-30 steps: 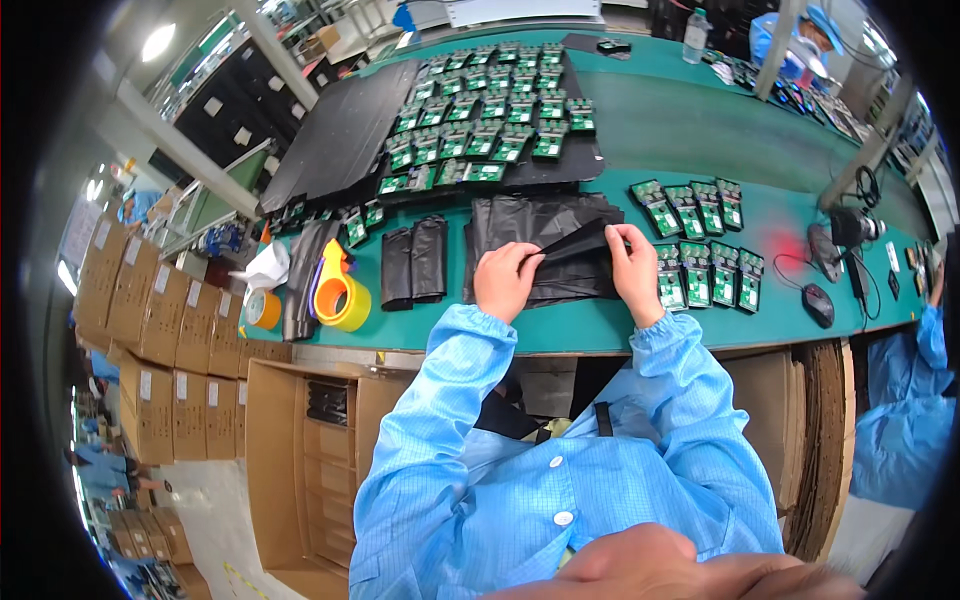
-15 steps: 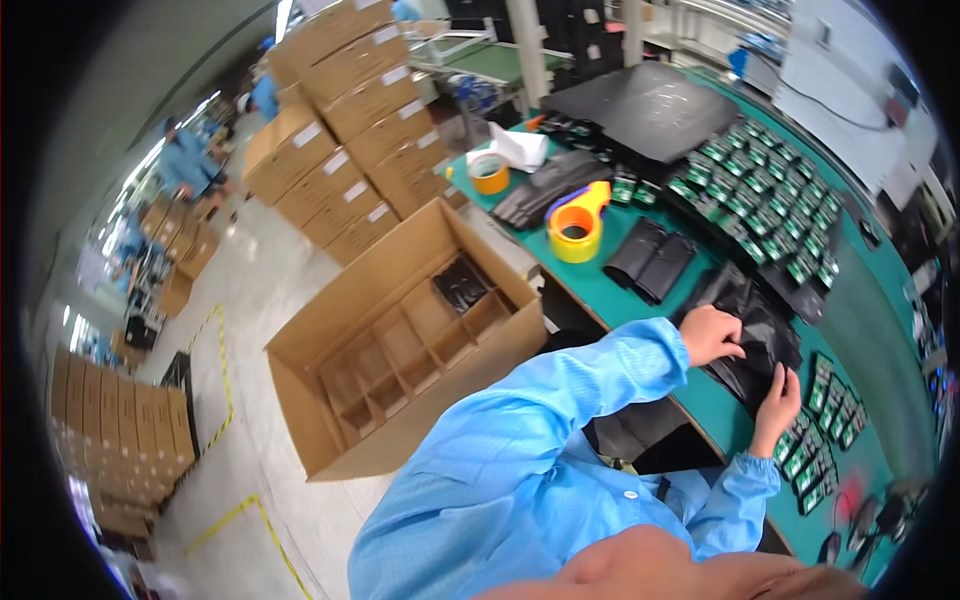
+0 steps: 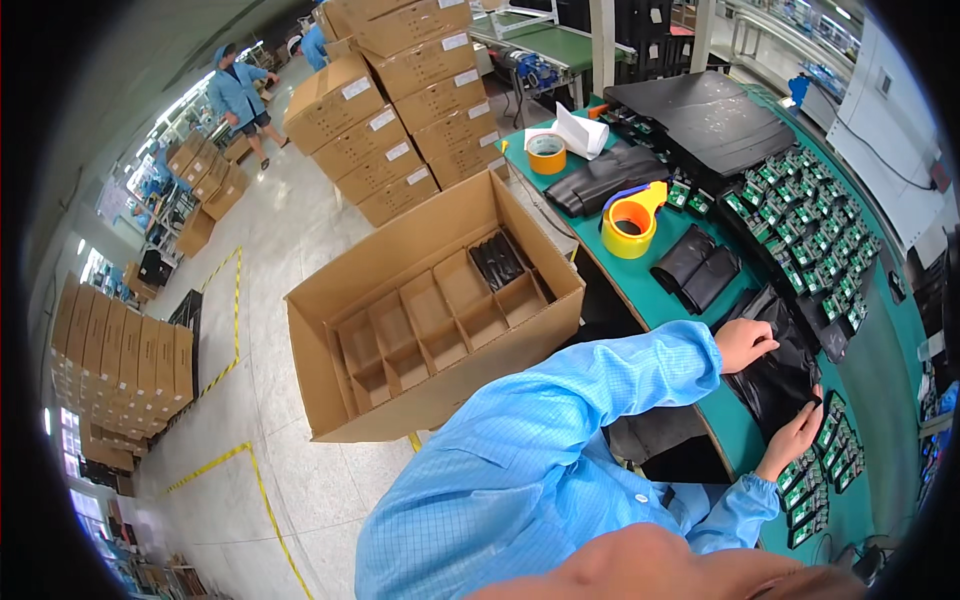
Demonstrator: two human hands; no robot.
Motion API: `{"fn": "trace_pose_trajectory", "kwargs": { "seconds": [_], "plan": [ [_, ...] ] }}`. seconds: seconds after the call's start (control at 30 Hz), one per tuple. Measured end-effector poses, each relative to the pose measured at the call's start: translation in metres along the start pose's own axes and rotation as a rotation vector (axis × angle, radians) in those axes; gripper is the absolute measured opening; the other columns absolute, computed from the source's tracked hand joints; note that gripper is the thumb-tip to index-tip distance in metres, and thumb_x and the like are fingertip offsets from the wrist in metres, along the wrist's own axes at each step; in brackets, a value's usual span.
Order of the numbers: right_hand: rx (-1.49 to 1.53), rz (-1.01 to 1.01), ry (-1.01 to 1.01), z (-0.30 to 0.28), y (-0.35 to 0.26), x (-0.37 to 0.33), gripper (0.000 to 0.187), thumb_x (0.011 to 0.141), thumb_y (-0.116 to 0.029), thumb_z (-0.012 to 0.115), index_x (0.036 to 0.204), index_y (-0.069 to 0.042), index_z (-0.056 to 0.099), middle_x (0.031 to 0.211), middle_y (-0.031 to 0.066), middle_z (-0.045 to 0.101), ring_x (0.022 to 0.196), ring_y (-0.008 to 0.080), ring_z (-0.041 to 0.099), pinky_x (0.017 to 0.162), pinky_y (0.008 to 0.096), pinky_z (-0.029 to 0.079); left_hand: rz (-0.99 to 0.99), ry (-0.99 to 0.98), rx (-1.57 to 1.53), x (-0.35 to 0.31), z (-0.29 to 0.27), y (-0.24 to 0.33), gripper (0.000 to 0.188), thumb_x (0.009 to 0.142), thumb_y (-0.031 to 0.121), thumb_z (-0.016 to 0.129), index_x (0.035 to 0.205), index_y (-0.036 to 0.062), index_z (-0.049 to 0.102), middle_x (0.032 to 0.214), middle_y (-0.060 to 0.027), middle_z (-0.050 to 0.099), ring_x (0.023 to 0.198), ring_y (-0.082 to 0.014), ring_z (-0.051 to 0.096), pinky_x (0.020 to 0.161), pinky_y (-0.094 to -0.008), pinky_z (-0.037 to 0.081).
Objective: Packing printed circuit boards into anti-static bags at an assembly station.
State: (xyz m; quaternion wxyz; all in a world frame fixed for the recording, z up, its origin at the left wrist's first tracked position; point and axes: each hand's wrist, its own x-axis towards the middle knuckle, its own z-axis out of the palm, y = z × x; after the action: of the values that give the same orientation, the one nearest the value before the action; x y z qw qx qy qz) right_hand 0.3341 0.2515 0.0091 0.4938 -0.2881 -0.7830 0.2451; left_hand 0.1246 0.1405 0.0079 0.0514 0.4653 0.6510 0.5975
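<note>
A black plastic bag (image 3: 770,385) lies crumpled on the green table in front of me. My left hand (image 3: 746,346) is closed on its upper left part, fingers curled into the film. With thumb and fingers pinched, my right hand (image 3: 793,440) grips the lower right edge. Whatever the bag may contain is hidden. A folded black packet (image 3: 696,268) rests just beyond my left hand. Beside my right hand are several green circuit boards (image 3: 840,445) in short rows.
An open carton (image 3: 430,400) with cardboard dividers stands left of the table; one compartment holds black packets (image 3: 496,261). A yellow tape dispenser (image 3: 630,222), a tape roll (image 3: 545,154), black bags (image 3: 605,180) and a board-filled tray (image 3: 800,230) occupy the table. Stacked cartons (image 3: 430,90) rise behind.
The whole view has shifted, so the table things sit farther right in the picture. Both hands stay on the bag, the right one now a little farther from the left.
</note>
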Motion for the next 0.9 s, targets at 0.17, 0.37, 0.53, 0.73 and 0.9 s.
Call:
{"fn": "trace_pose_trajectory", "kwargs": {
  "seconds": [0.17,0.37,0.53,0.73,0.9],
  "plan": [
    [0.277,-0.165,0.052,-0.002,0.007,-0.006,0.048,0.113,-0.023,0.037,0.075,-0.001,0.057,0.090,0.0107,0.064,0.100,0.0265,0.059,0.102,0.0421,0.046,-0.052,-0.010,0.025,0.002,-0.001,0.000,0.025,0.097,0.033,0.071,0.091,0.0085,0.069,0.079,-0.0117,0.072,0.076,-0.0338,0.071,0.067,-0.0452,0.052],
    [-0.442,-0.271,-0.002,-0.002,-0.043,-0.004,0.011,0.095,-0.018,0.068,0.091,-0.015,0.079,0.096,-0.0007,0.076,0.113,0.0277,0.063,0.105,0.0420,0.040,0.063,-0.078,0.095,-0.002,-0.010,0.007,0.029,0.095,0.031,0.075,0.113,0.0099,0.065,0.079,-0.0062,0.074,0.074,-0.0293,0.072,0.067,-0.0418,0.054],
    [-0.682,-0.336,0.006,0.005,-0.065,-0.008,0.028,0.093,-0.026,0.073,0.118,-0.015,0.075,0.126,-0.0008,0.073,0.129,0.0287,0.057,0.112,0.0443,0.037,0.137,-0.184,0.121,0.000,-0.008,0.021,0.047,0.085,0.040,0.084,0.114,0.0091,0.066,0.081,-0.0068,0.074,0.073,-0.0278,0.072,0.068,-0.0408,0.054],
    [-0.693,-0.056,-0.071,0.017,-0.026,-0.011,0.056,0.088,-0.031,0.074,0.135,-0.004,0.061,0.131,0.0149,0.065,0.132,0.0361,0.055,0.113,0.0498,0.037,0.160,-0.221,0.256,0.003,-0.016,0.016,0.036,0.083,0.026,0.084,0.112,0.0092,0.072,0.081,-0.0128,0.075,0.076,-0.0322,0.074,0.066,-0.0438,0.056],
    [-0.577,-0.219,0.112,0.013,-0.051,-0.002,0.042,0.085,-0.022,0.074,0.123,-0.006,0.065,0.125,0.0145,0.066,0.123,0.0356,0.059,0.104,0.0511,0.044,0.136,-0.145,0.294,0.002,-0.006,0.008,0.033,0.090,0.027,0.080,0.117,0.0104,0.070,0.092,-0.0165,0.076,0.084,-0.0360,0.074,0.072,-0.0459,0.056]
  ]
}}
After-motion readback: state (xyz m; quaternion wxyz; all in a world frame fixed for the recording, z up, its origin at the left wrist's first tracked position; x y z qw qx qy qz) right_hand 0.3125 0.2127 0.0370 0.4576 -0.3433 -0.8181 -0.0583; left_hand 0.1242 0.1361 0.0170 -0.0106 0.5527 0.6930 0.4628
